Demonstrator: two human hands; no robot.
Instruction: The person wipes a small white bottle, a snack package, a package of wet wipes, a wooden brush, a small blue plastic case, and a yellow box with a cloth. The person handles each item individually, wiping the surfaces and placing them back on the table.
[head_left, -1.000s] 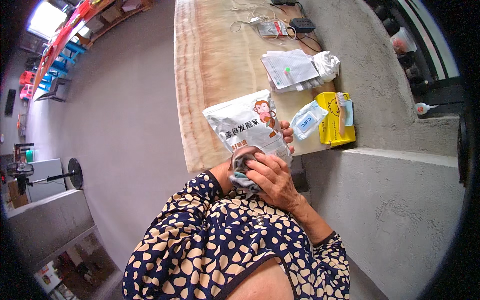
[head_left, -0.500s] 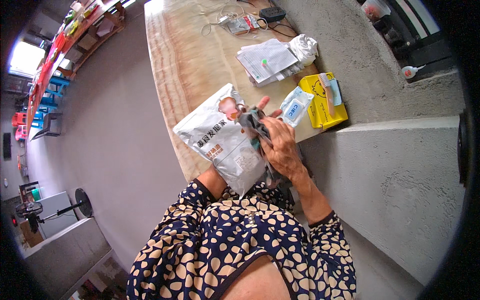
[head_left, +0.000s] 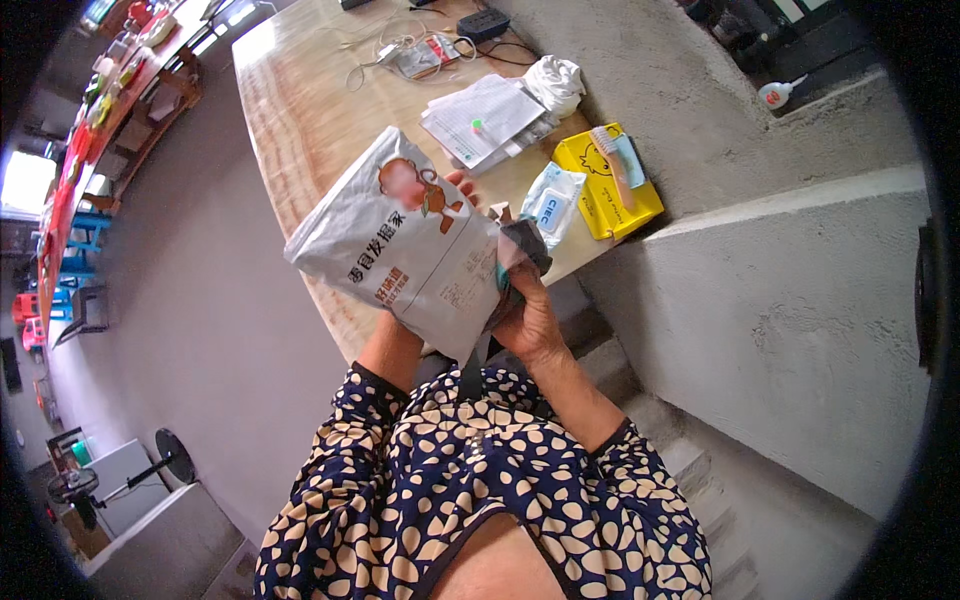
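Note:
A large white plastic pouch [head_left: 400,270] with a cartoon monkey and dark lettering is held up tilted in front of me. My left hand [head_left: 461,184] is behind it, supporting it; the palm is hidden, and only some fingers show past the pouch's right edge. At the pouch's right side, my right hand [head_left: 530,318] is closed around a dark, crumpled, cloth-like bundle [head_left: 524,245] with a bit of teal. A dark strap [head_left: 474,372] hangs below the pouch toward my lap.
On the marble-patterned table [head_left: 300,130] lie papers [head_left: 485,120], a white cloth bundle [head_left: 553,85], a wipes pack [head_left: 552,207], and a yellow box [head_left: 600,210] with a brush [head_left: 612,155] on it. Cables and a black adapter [head_left: 482,24] lie farther back. A concrete ledge [head_left: 760,250] borders the right.
The pouch has shifted left and up, its printed front showing more fully. My right hand has turned and moved lower on the dark bundle. The whole view has shifted.

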